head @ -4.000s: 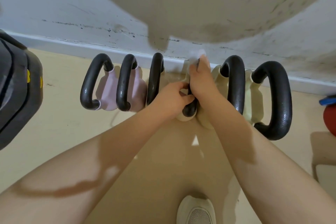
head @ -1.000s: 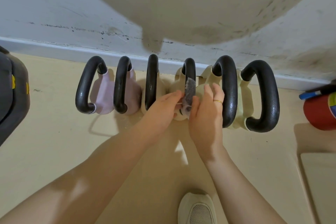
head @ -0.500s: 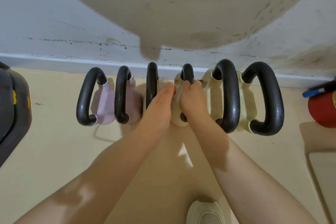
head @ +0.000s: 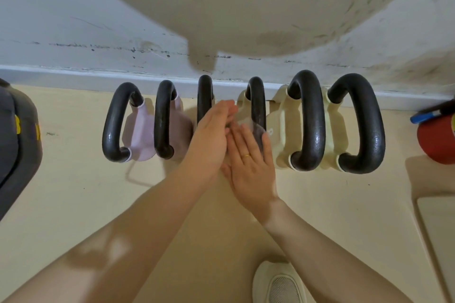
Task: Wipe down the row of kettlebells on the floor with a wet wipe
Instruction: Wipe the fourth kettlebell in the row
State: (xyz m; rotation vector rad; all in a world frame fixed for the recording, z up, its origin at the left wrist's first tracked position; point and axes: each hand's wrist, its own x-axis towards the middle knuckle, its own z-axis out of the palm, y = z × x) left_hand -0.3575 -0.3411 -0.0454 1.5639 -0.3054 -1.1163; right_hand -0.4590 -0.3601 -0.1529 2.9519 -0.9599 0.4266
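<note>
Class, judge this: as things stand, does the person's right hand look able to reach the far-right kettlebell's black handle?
Probably yes. The right hand lies flat by the fourth kettlebell; only one handle stands between it and the far-right handle, and nothing covers that from above.

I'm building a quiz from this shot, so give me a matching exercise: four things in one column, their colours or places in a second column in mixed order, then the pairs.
Things:
1. leftmost kettlebell
2. rightmost kettlebell
3. ring
4. shoe

Colour or place:
A. on a finger of the right hand
B. pale pink body
C. bottom edge of the view, on the floor
D. cream body, black handle

Pairs: 1-B, 2-D, 3-A, 4-C
</note>
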